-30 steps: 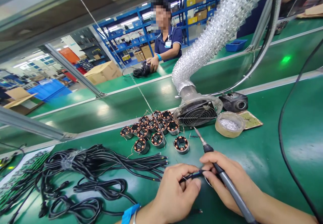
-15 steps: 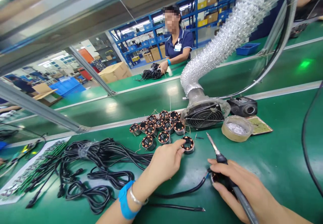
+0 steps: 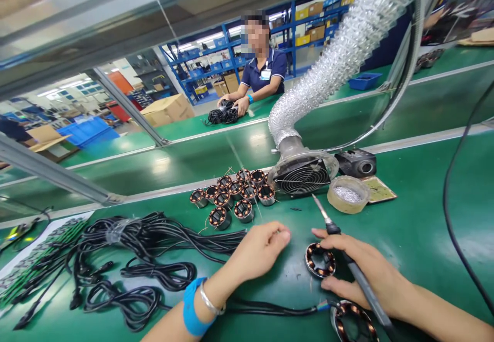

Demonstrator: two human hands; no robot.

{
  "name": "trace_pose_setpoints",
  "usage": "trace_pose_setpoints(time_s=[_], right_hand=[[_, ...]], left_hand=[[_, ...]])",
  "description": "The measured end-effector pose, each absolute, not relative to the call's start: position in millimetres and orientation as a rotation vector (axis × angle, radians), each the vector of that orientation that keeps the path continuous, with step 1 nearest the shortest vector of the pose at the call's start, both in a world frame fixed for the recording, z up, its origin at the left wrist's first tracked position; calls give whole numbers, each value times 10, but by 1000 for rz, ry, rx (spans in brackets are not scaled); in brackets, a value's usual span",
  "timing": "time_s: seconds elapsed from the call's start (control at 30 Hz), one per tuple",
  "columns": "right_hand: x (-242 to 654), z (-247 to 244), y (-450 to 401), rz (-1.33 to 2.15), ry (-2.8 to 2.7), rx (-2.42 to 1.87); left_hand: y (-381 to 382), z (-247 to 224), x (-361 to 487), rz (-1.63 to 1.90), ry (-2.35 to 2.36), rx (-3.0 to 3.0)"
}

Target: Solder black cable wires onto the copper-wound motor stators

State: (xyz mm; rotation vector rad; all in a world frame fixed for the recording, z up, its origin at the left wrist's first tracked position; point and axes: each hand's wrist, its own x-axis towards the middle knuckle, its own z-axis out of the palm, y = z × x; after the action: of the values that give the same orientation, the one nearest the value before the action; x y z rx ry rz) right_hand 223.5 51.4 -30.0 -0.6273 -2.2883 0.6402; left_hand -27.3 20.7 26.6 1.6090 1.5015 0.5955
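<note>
My left hand (image 3: pixel 266 247) is loosely closed above the mat, with nothing visible in its fingers. My right hand (image 3: pixel 363 265) is closed round a soldering iron (image 3: pixel 357 272), whose tip points up and away. Between that hand's thumb and fingertips sits a copper-wound motor stator (image 3: pixel 320 261); whether it is gripped or only touched I cannot tell. Below, partly cut off by the frame, lies another stator (image 3: pixel 354 324), with the coloured wires of a black cable (image 3: pixel 278 308) against it. A group of several stators (image 3: pixel 235 190) stands beyond my left hand.
Bundled black cables (image 3: pixel 142 239) lie left, beside green-wired parts (image 3: pixel 46 259) on white paper. A fan-fronted fume extractor (image 3: pixel 304 177) with a silver duct stands behind a round solder container (image 3: pixel 347 195). Across the line, a person (image 3: pixel 262 69) holds a black cable bundle (image 3: pixel 222 113).
My left hand has let go of the stator, which has moved right and nearer, between my right thumb and fingers. The wired stator now lies lower, outside my right hand.
</note>
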Motion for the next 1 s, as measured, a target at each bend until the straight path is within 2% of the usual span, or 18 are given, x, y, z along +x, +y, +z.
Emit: trace_pose_setpoints(time_s=[0.2, 0.47, 0.6, 0.9, 1.0], right_hand=[[2261, -387, 486, 605, -2257, -605], [2373, -455, 475, 358, -2216, -561], [2324, -451, 462, 325, -2182, -548], [2267, -465, 440, 338, -2143, -580], [2248, -457, 441, 336, -2132, -583]], left_hand=[[138, -28, -181, 495, 1281, 1391], [324, 108, -18, 466, 1284, 1482], [384, 156, -30, 405, 1229, 1427], [478, 175, 199, 546, 1226, 1003], [357, 232, 150, 505, 1254, 1116]])
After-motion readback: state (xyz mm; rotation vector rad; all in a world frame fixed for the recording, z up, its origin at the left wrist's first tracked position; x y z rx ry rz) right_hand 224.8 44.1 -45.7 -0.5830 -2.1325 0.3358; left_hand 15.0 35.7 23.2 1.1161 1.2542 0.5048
